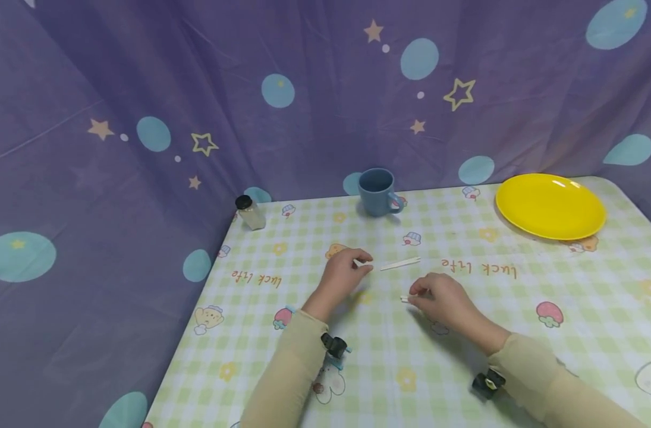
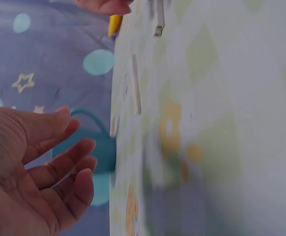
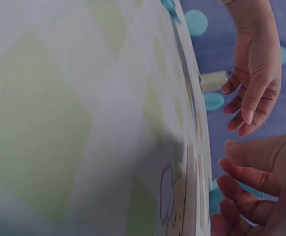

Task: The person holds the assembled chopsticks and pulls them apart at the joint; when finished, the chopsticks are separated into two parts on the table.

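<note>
Two thin, whitish strips or sticks lie on the checked tablecloth; their exact kind is unclear. The farther pale stick (image 1: 400,264) lies between the hands, slightly slanted. My left hand (image 1: 342,274) hovers just left of it with fingers loosely bent and nothing in them. My right hand (image 1: 444,299) is over the nearer pale stick (image 1: 404,299), hiding most of it. In the right wrist view, the right hand (image 3: 256,187) has loosely bent fingers apart from the stick (image 3: 190,196) below. The left wrist view shows the left hand's (image 2: 44,167) fingers spread, with the farther stick (image 2: 136,86) beyond.
A blue mug (image 1: 377,193) stands at the back edge, its handle toward the right. A yellow oval plate (image 1: 550,207) lies at the back right. At the back left stands a small shaker jar (image 1: 251,214) with a black lid. A purple curtain (image 1: 325,131) hangs behind the table.
</note>
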